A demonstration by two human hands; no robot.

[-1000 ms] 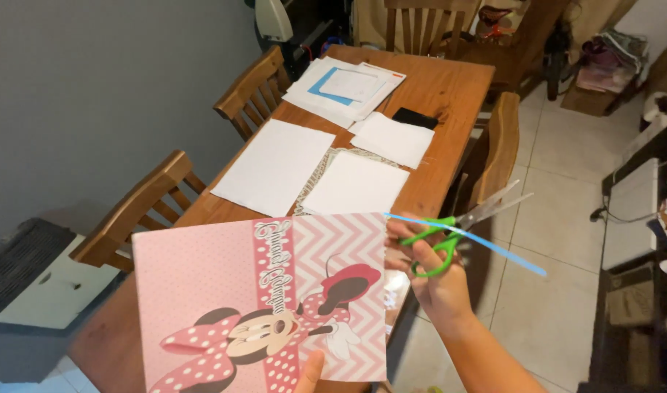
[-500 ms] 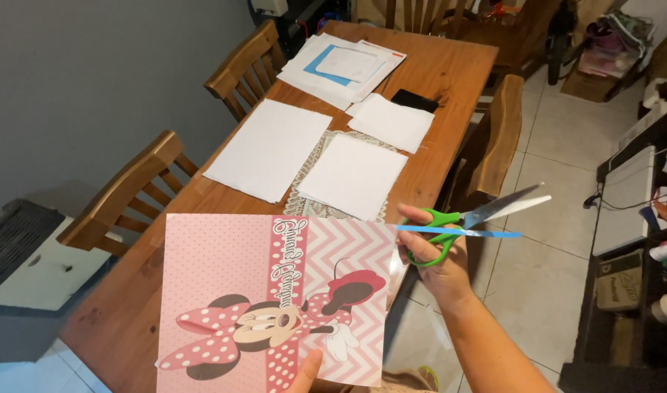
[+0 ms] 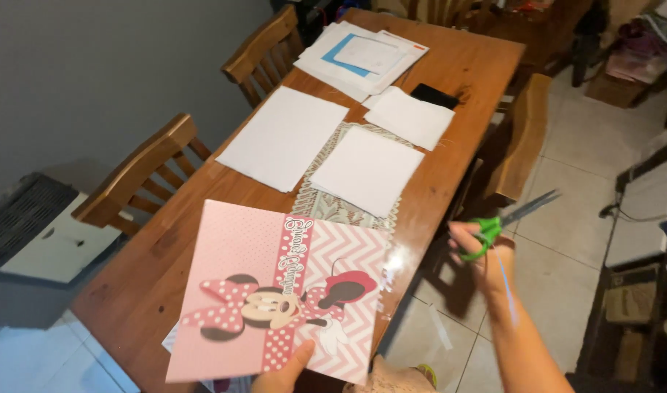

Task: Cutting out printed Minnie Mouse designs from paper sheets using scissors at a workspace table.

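Only the thumb and a bit of palm of the left hand (image 3: 284, 372) show at the bottom edge; the rest is cut off, though the thumb clearly pinches the lower edge of the pink cartoon sheet (image 3: 282, 291), which hangs above the near end of the wooden table (image 3: 479, 65). The sheet lies with its long axis running left to right, tilted slightly, its printed face up. The right hand (image 3: 479, 251) is blurred by motion out over the tiled floor (image 3: 595, 145), beside the table edge, its fingers clenched through the loops of green-handled scissors (image 3: 504, 222). The blades point up and to the right, away from the sheet, and whether they are parted cannot be made out.
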